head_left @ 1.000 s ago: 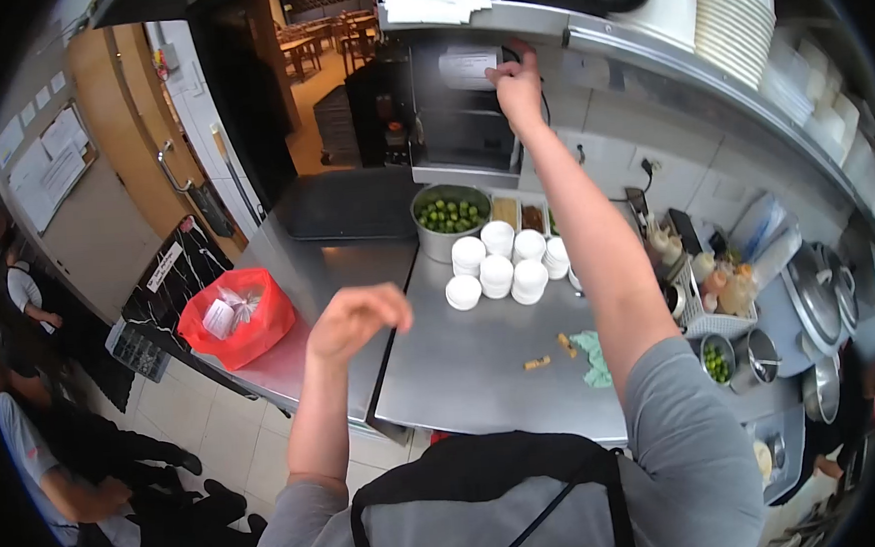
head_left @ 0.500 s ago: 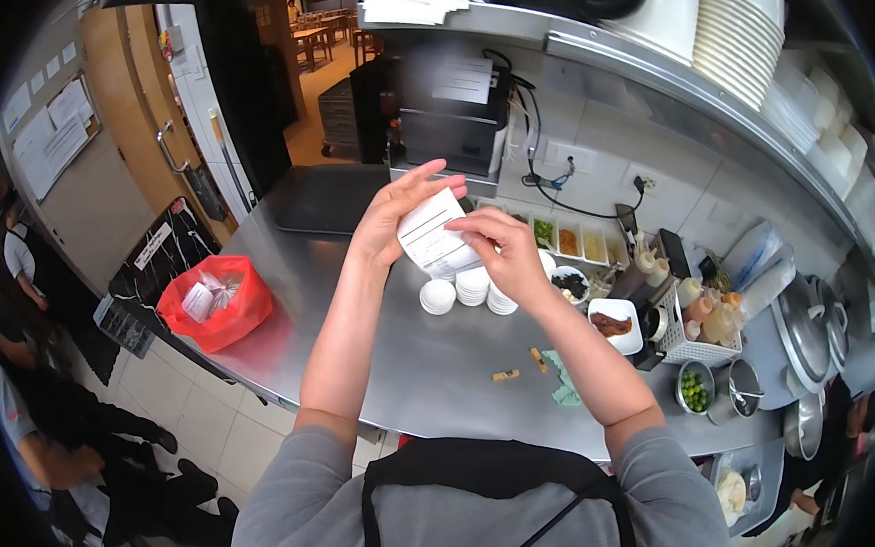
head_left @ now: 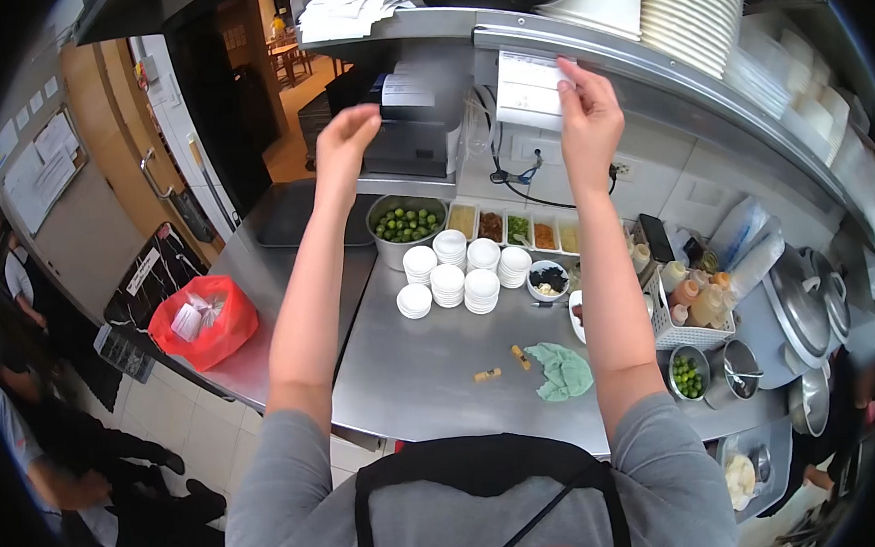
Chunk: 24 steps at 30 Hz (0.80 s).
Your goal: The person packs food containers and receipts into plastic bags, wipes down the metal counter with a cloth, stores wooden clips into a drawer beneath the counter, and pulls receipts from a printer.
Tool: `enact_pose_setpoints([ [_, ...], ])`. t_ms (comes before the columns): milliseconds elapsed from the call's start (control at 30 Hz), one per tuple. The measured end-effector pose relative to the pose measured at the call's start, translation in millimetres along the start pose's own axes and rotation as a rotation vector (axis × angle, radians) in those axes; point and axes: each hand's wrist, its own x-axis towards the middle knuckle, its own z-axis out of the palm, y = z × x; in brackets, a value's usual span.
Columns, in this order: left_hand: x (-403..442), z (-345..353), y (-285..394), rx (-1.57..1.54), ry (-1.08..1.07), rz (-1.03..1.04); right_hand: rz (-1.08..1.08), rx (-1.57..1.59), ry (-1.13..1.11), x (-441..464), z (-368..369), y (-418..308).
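A printed paper receipt [head_left: 529, 89] is pinched between the thumb and fingers of my right hand [head_left: 590, 114], raised to the front edge of the steel shelf. My left hand [head_left: 346, 147] is lifted beside a dark receipt printer [head_left: 408, 143], its fingers loosely curled with nothing visible in them. Another printed slip [head_left: 408, 91] sticks up from that printer, just right of my left fingertips. Between my forearms, several stacks of small white dishes [head_left: 447, 281] stand on the steel counter [head_left: 404, 376]. Behind them is a metal pot of green limes [head_left: 404, 221].
Topping containers [head_left: 518, 230] line the back. A red plastic bag [head_left: 223, 332] sits at the left; a green cloth [head_left: 561, 371] lies in front. Sauce bottles fill a white basket [head_left: 689, 330] at right. Overhead, the shelf [head_left: 594, 48] holds plates and papers. People stand at far left.
My hands have separated and risen. The receipt, earlier between both hands, is now in my right hand alone at the shelf edge; my left hand has moved up beside the printer.
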Motion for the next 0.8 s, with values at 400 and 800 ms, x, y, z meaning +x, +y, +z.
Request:
enact_pose_setpoints([
  [400, 129.8, 17.4, -51.5, 0.100, 0.273, -0.145, 0.051, -0.129, -0.102, -95.5, -46.5, -26.1],
  [800, 66.8, 21.6, -26.8, -0.099, 0.231, -0.095, 0.282, 0.054, -0.413, -161.7, -12.3, -37.0],
])
